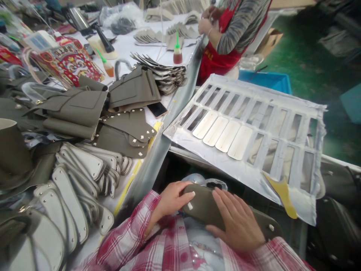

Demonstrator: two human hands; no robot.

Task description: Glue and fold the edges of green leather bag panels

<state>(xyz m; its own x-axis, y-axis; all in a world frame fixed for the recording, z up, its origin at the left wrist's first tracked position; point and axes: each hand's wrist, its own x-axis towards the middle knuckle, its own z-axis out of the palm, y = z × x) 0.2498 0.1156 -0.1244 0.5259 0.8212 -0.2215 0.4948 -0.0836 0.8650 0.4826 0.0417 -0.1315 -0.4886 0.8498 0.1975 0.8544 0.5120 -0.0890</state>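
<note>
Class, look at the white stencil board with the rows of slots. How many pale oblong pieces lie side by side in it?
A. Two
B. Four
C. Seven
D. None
B: four pale pieces lie side by side in the lower row of the board, while the other slots show no such pieces.

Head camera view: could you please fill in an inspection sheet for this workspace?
Surface: white table, crowded.
Job's things: olive leather strap piece with metal studs, held over the lap.
Clutter: stacked grey-white strap pieces, olive leather panels, phone, glue bottle, slotted template board.
Grippers: left hand grips the strap's end; right hand lies flat on it.
Cables: nothing seen.
Surroundings: a co-worker in a red apron, blue bin, green floor.
</note>
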